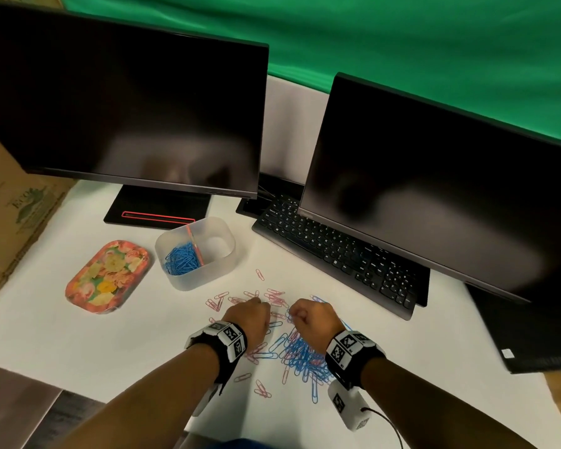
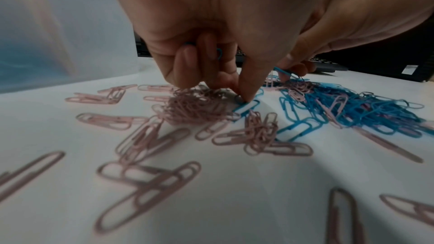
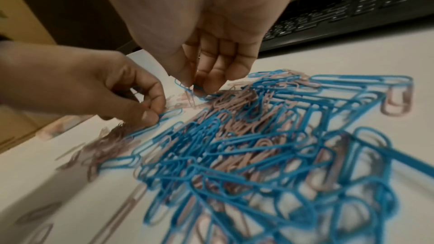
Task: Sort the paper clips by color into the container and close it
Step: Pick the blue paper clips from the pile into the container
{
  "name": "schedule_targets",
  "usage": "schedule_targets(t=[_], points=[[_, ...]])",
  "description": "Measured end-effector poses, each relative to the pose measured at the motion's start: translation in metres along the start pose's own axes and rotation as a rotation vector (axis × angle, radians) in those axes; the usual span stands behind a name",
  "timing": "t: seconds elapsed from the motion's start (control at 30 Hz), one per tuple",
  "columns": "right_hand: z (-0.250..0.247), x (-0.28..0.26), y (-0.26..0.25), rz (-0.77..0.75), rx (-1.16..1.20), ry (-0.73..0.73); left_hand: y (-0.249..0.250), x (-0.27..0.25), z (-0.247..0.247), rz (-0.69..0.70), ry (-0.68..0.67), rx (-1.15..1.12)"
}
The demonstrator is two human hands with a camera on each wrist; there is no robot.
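A mixed pile of blue paper clips (image 1: 300, 353) and pink paper clips (image 1: 274, 298) lies on the white table. My left hand (image 1: 251, 312) hovers over the pink side. Its curled fingers (image 2: 187, 62) keep a few blue clips (image 2: 219, 54) against the palm, and the thumb and a fingertip pinch the end of another blue clip (image 2: 247, 107). My right hand (image 1: 313, 319) pinches a blue clip (image 3: 187, 88) at the pile's far edge. The translucent container (image 1: 222, 228) stands beyond, with blue clips (image 1: 180, 259) in its left compartment and its right one bare. The floral lid (image 1: 107, 277) lies to its left.
A black keyboard (image 1: 337, 251) runs along the right behind the pile. Two dark monitors (image 1: 127, 108) stand at the back, one stand base (image 1: 156, 207) just behind the container. Cardboard boxes (image 1: 10, 202) are at the left edge.
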State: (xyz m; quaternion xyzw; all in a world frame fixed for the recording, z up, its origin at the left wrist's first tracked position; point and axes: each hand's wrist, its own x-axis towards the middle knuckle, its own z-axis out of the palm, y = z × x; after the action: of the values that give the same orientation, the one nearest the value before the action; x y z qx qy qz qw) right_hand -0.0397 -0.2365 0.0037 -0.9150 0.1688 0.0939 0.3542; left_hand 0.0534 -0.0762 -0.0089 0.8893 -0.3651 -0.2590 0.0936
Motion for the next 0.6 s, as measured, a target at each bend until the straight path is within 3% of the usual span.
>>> schedule_targets(t=[0.2,0.3,0.47,0.6], points=[[-0.005,0.005,0.002,0.157,0.201,0.001,-0.011,0.000,-0.009,-0.093,0.065,-0.314],[-0.005,0.007,0.000,0.285,0.518,-0.047,-0.022,-0.002,-0.014,-0.209,0.115,-0.596],[-0.006,0.007,-0.012,0.399,0.927,-0.079,-0.032,-0.005,-0.018,-0.294,-0.029,-0.977],[-0.004,0.004,-0.020,0.401,0.908,-0.178,-0.029,-0.006,-0.021,-0.374,-0.075,-1.355]])
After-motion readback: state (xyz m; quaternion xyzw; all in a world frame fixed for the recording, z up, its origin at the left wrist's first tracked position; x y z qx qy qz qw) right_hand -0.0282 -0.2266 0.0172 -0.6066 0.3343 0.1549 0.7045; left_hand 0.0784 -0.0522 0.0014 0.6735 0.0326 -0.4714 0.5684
